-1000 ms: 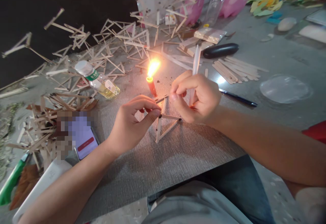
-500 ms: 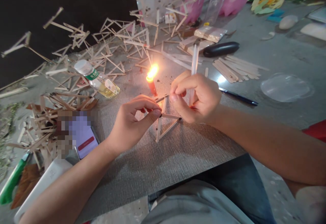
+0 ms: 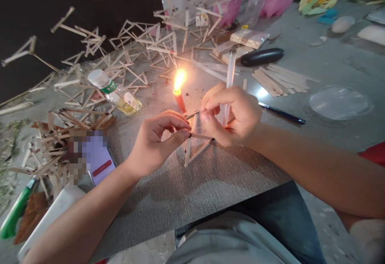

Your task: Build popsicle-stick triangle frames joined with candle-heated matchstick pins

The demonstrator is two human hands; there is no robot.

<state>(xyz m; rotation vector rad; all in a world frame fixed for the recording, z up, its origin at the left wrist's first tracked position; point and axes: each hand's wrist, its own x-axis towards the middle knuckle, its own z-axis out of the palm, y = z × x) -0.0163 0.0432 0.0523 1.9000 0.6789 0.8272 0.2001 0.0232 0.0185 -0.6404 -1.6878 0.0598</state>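
Note:
My left hand (image 3: 162, 142) pinches a small frame of joined craft sticks (image 3: 198, 152) between thumb and fingers, with dark blobs at some of its joints. Close by on the right, my right hand (image 3: 233, 113) is closed around a translucent glue stick (image 3: 230, 69), which stands nearly upright and pokes out above the fingers. The right thumb and index fingertips meet at the end of the frame's upper stick; whether they grip it is unclear. Just behind the hands, a short red candle (image 3: 179, 99) burns with a tall flame.
Stick structures (image 3: 129, 51) crowd the back left. A bottle of yellow liquid (image 3: 116, 93), a phone (image 3: 99, 160) and a green-handled tool (image 3: 18, 210) lie left. Loose craft sticks (image 3: 279, 79), a dark pen (image 3: 282, 113) and a clear plastic disc (image 3: 339, 101) are right.
The candle flame stands taller and straighter than before. Both hands and the stick frame stay practically in place.

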